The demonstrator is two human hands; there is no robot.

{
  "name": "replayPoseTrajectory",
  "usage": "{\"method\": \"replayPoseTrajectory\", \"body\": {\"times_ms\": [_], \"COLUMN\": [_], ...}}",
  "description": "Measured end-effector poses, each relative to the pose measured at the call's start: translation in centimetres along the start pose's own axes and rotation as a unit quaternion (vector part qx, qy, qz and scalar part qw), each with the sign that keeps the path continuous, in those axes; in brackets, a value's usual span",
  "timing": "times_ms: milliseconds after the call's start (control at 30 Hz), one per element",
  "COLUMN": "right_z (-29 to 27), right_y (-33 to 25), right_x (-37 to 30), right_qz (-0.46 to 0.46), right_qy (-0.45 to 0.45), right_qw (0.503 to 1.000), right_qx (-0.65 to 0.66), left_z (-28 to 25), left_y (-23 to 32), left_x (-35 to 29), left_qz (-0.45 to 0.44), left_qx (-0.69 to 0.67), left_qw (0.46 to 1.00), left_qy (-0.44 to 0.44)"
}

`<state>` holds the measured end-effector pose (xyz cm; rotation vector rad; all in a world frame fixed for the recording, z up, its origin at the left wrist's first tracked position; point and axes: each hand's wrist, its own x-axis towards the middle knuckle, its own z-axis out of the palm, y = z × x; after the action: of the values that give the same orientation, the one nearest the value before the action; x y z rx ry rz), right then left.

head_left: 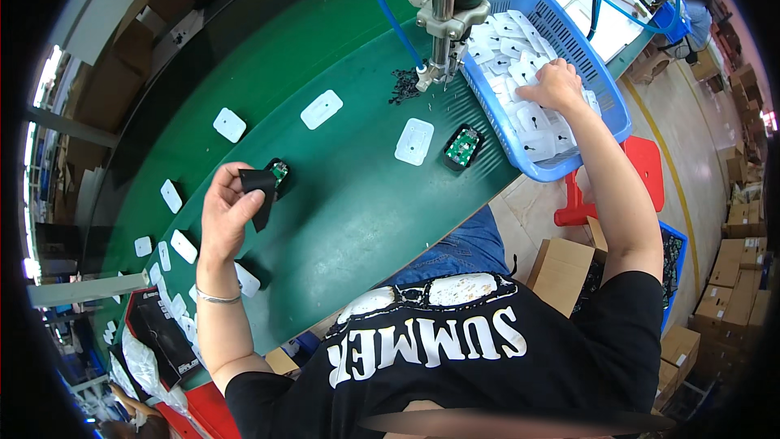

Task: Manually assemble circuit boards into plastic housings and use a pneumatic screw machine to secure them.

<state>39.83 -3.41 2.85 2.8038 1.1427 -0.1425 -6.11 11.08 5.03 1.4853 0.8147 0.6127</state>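
At the left of the green table, my left hand [225, 213] is closed, thumb against fingers, on a bent black plastic piece [258, 191]. Just beyond it is a small green circuit board [279, 169] in a dark housing, partly covered by the black piece. My right hand [557, 86] reaches over a blue plastic basket [520, 154], thumb apart from its fingers, touching the heaped white plastic covers [534, 119]. I make out nothing held in it. Nearer the middle, a flat white cover [414, 141] lies beside a black housing with a circuit board [464, 148] inside.
A metal fixture [445, 16] with blue air hoses [388, 8] stands over the table's far side, beside small black pieces [404, 86]. More white covers [230, 124] are scattered leftward. A red stool [642, 169] and an open cardboard box [561, 275] are on the right.
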Motion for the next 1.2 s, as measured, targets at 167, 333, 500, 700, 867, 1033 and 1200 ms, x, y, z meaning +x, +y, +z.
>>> {"method": "replayPoseTrajectory", "body": {"times_ms": [167,333,500,700,867,1033,1200], "right_z": [-1.0,-5.2,-2.0,2.2,7.5,9.7,9.8], "right_y": [1.1,-2.5,-5.8,-7.1,-9.2,-10.8,-11.5], "right_x": [-1.4,-13.1,-18.5,-19.1,-18.3,-18.0,-18.0], "right_qz": [-0.032,-0.122,-0.230,-0.253,-0.145,-0.127,-0.088], "right_qy": [0.105,0.054,0.007,-0.219,-0.548,-0.560,-0.500], "right_qw": [0.992,0.953,0.931,0.792,0.271,0.107,0.064], "right_qx": [0.067,0.273,0.284,0.510,0.778,0.812,0.859], "left_z": [4.4,11.5,14.8,13.4,12.7,11.1,11.7], "left_y": [0.0,-0.3,0.9,-0.1,-0.8,-2.6,-4.6], "left_x": [-2.0,-2.5,-1.7,-2.8,-3.3,-4.9,-6.7], "left_qz": [-0.078,-0.084,-0.125,-0.196,-0.190,-0.144,-0.262], "left_qx": [-0.122,-0.275,-0.309,-0.219,-0.200,-0.211,-0.407], "left_qw": [0.985,0.924,0.887,0.911,0.907,0.959,0.875], "left_qy": [-0.099,-0.254,-0.320,-0.288,-0.319,-0.123,0.007]}}
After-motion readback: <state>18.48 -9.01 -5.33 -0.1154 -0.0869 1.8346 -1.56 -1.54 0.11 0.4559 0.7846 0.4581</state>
